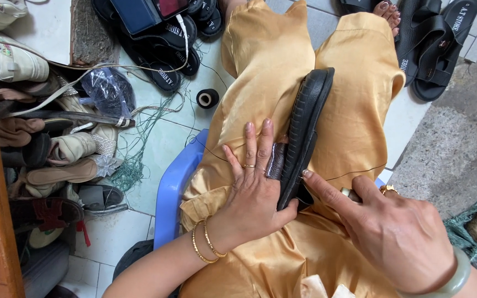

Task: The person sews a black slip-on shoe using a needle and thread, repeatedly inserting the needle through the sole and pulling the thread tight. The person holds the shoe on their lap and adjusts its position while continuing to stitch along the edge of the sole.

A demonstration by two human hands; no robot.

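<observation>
pressure first: left hand [255,190] lies flat, pinning the black sandal [305,129] on edge against the lap; right hand [398,237], at 4 o'clock, pinches something small, unclear what, and should work steadily along the sole.

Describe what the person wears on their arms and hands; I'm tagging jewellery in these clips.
Both forearms are bare, with no sleeves or gloves. The left hand has a thin gold ring on a finger and two slim gold bangles at the wrist. The right hand wears a smooth pale green bangle at the wrist, and a gold ring on a finger.
</observation>
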